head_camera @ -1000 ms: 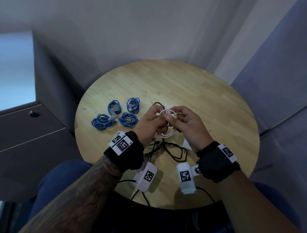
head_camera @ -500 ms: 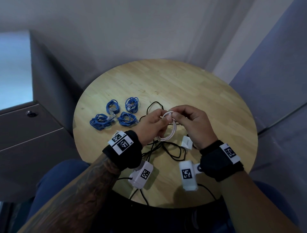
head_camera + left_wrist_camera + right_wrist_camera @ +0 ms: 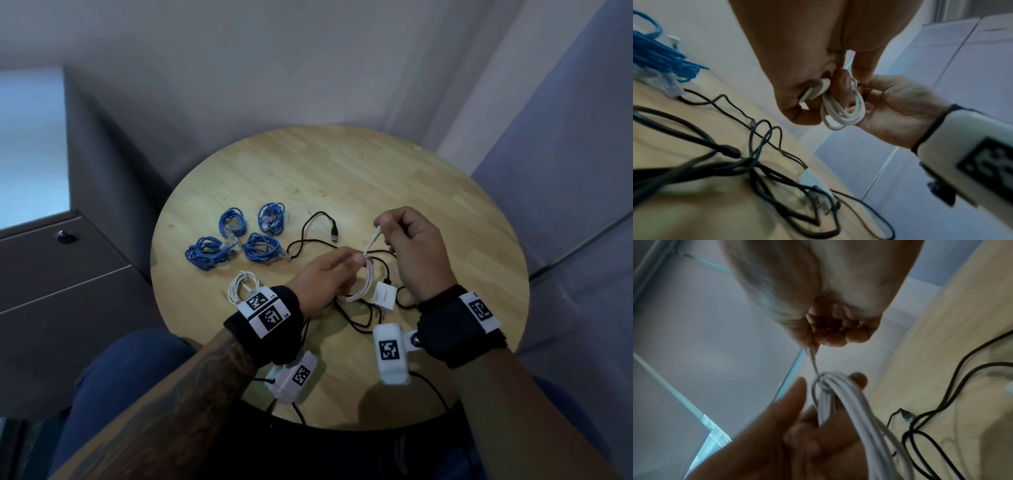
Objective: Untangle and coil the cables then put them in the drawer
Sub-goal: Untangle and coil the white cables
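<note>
2 hands (image 3: 329, 274) pinching white cable (image 3: 363, 287)

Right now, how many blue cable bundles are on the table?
4, clustered left on the round table: back left, back right, front left, front right. None seems hidden.

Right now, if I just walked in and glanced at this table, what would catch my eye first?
Probably the two hands at the middle of the round wooden table: the left hand holds a white cable coil while the right hand pinches its free end. Next, four coiled blue cables lie together on the left, and a loose black cable sprawls between them and the hands.
</note>
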